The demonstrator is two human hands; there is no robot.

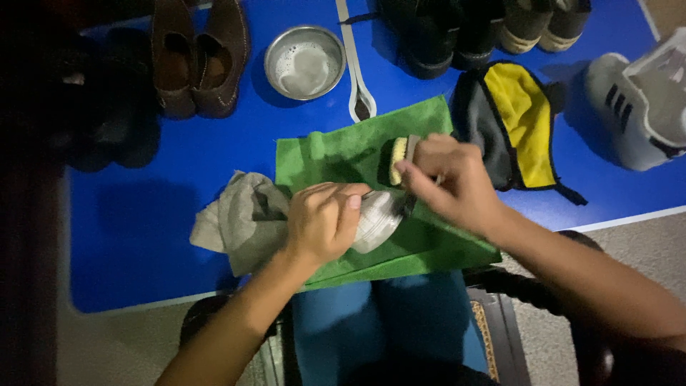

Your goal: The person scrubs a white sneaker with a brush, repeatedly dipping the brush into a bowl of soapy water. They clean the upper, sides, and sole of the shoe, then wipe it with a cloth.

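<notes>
- While the left hand wraps its curled fingers around a pale grey shoe and holds it steady, the right hand pinches a small brush, its bristle side against the shoe's upper part.
- Both hands work over a green cloth spread at the tabletop's near edge, about the middle; the shoe rests on it.
- A crumpled grey rag lies just left of the left hand, overlapping the cloth.
- Judging by this, the scrubbing is under way, not finished; whether the shoe is clean I cannot tell.
- Farther back on the blue tabletop stand a metal bowl of cloudy water, brown shoes, dark shoes and, by the right edge, a white sneaker, apparently still waiting; a yellow-and-grey cloth lies near it.
</notes>
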